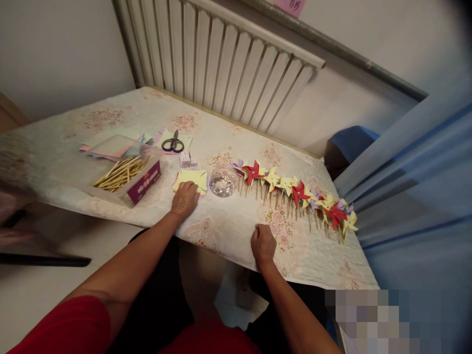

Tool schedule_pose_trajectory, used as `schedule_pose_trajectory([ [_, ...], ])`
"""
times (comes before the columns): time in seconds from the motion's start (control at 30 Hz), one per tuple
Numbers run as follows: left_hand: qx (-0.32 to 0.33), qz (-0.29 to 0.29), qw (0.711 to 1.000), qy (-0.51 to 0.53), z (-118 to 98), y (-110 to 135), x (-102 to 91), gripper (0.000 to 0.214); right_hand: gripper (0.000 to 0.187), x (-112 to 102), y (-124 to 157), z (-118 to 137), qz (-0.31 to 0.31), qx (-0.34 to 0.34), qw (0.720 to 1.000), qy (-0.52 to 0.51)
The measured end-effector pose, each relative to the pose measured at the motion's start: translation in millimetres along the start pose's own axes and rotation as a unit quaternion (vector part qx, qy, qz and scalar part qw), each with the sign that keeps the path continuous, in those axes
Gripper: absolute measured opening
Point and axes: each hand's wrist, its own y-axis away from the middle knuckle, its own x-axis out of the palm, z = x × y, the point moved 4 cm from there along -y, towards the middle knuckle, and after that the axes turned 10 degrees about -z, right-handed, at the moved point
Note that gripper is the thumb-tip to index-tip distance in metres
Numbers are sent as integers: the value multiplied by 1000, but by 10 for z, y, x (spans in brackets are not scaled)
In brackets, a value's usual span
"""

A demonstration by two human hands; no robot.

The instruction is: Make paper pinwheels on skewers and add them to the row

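My left hand point(185, 199) rests on the near left part of a stack of cut paper squares point(195, 178), a yellow one on top. Its fingers are loosely bent over the paper, and no sheet is lifted. Just right of the stack stands a round clear tub point(223, 183) of small shiny metal pieces. My right hand point(264, 246) is closed in a loose fist on the tablecloth near the front edge, with nothing showing in it. Beyond it, a slanting row of paper pinwheels point(295, 189) on sticks, red, yellow and purple, lies along the right side.
At left, a plastic box point(147, 182) holds many thin wooden sticks point(121, 173). Behind it lie more coloured paper sheets point(120, 142). Black-handled scissors point(173, 143) lie on paper, beside small white boxes point(188, 160). A radiator point(221, 64) lines the wall; a blue curtain point(416, 187) hangs right.
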Motion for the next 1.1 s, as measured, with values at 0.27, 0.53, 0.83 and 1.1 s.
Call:
schedule_pose_trajectory([
  [0.27,-24,27,999,-4,95,-51,53,28,19,2,-4,1,8,7,1000,-4],
  [0.53,-34,22,999,-2,115,-57,66,17,21,-3,-3,-3,3,2,1000,2],
  [0.83,-49,21,998,38,183,-58,87,19,20,-11,-9,11,10,2,1000,16],
  [1.1,-63,15,996,58,231,-71,100,18,19,1,-3,-6,7,6,1000,7],
])
